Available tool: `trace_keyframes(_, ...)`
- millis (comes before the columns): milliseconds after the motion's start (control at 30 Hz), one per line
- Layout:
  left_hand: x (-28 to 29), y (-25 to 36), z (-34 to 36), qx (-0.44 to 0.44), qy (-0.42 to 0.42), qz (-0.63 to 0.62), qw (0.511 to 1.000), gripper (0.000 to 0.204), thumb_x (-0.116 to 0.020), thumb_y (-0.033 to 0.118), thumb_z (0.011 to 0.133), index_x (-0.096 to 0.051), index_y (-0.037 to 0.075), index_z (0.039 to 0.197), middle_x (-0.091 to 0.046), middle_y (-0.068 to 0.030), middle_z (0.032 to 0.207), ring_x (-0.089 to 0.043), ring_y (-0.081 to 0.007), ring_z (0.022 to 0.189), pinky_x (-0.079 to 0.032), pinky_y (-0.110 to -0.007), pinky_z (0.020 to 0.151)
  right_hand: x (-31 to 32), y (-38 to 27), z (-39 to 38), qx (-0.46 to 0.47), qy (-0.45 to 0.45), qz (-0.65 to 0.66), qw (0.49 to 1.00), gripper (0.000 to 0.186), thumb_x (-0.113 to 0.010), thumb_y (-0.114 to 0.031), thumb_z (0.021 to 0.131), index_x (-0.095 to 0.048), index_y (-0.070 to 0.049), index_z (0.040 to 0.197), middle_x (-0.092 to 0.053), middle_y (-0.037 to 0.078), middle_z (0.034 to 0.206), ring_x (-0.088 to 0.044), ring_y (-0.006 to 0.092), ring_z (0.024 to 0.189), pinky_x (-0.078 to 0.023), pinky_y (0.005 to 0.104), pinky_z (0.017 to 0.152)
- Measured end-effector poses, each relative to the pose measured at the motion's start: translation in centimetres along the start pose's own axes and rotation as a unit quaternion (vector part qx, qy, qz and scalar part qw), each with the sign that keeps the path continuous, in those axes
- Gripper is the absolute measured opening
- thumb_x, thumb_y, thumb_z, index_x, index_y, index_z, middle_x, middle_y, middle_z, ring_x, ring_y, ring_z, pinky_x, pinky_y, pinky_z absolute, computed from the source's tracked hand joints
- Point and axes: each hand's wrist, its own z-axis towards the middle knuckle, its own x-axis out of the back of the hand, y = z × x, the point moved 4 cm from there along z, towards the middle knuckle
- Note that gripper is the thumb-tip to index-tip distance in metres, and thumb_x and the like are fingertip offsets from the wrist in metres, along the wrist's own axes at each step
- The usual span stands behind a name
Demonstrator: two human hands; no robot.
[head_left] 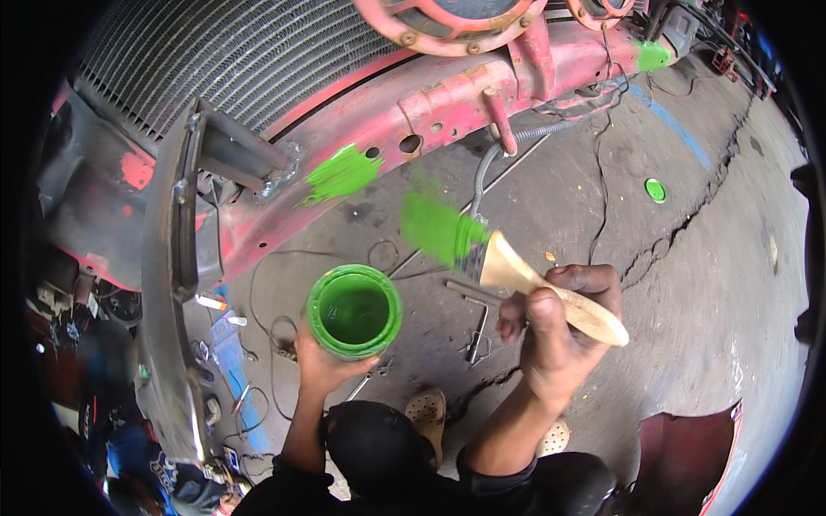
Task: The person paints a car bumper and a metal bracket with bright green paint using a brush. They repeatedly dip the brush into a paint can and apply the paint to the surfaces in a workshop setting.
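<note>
My left hand (pixel 323 361) is closed around an open can of green paint (pixel 353 314), low in the middle of the view. To its right, my right hand (pixel 559 327) grips the pale wooden handle of a wide paintbrush (pixel 516 262). The brush's bristles (pixel 434 224) are coated green and blurred, in front of a faded pink metal beam (pixel 456 103). A streaky green patch (pixel 342 172) covers part of that beam beside some holes, and a smaller green patch (pixel 652 55) is at its upper right end.
A radiator grille (pixel 215 60) lies behind the beam, and a welded steel bracket (pixel 188 215) stands at left. Cables, a hose (pixel 508 144), scattered tools (pixel 475 318) and a green lid (pixel 656 190) lie on the cracked floor. Someone in blue (pixel 142 464) is partly visible at lower left.
</note>
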Motion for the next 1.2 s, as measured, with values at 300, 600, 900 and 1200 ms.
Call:
trace_keyframes(300,-1.9,5.9,-0.4,-0.029,0.011,0.059,0.998,0.097,-0.09,0.026,0.045,-0.048,0.002,0.129,-0.059,-0.0144,0.12,-0.06,-0.029,0.109,-0.047,-0.04,0.094,-1.7,0.1,0.8,-0.229,-0.325,-0.083,0.914,0.014,-0.064,-0.01,0.088,-0.065,0.004,0.09,-0.065,0.009,0.066,-0.061,0.0113,0.055,-0.046,0.0237,0.048)
trace_keyframes(600,0.6,7.3,-2.1,-0.01,-0.013,0.116,0.993,0.11,-0.09,0.029,0.044,-0.037,0.003,0.137,-0.053,-0.0173,0.126,-0.054,-0.0343,0.117,-0.045,-0.043,0.098,-6.8,2.5,-1.9,-0.038,-0.527,-0.249,0.812,0.02,-0.072,-0.022,0.077,-0.072,-0.003,0.084,-0.066,0.016,0.072,-0.066,0.0343,0.068,-0.051,0.0409,0.063)
trace_keyframes(900,3.4,2.7,-3.3,-0.042,0.006,0.169,0.985,0.112,-0.091,0.041,0.045,-0.039,0.0,0.135,-0.054,-0.0184,0.128,-0.056,-0.0332,0.115,-0.044,-0.043,0.099,-9.3,-0.2,-2.4,-0.062,-0.448,-0.261,0.853,0.011,-0.073,-0.013,0.077,-0.07,-0.004,0.083,-0.066,0.015,0.069,-0.066,0.0278,0.061,-0.052,0.0352,0.059)
trace_keyframes(1200,4.1,1.0,-2.2,-0.052,0.005,0.043,0.998,0.11,-0.091,0.023,0.047,-0.031,0.001,0.137,-0.049,-0.0223,0.129,-0.053,-0.0396,0.116,-0.046,-0.045,0.098,-5.7,4.7,-5.5,-0.124,-0.189,-0.115,0.967,0.022,-0.066,-0.006,0.081,-0.063,0.003,0.101,-0.066,0.008,0.09,-0.061,0.016,0.079,-0.048,0.0297,0.07)
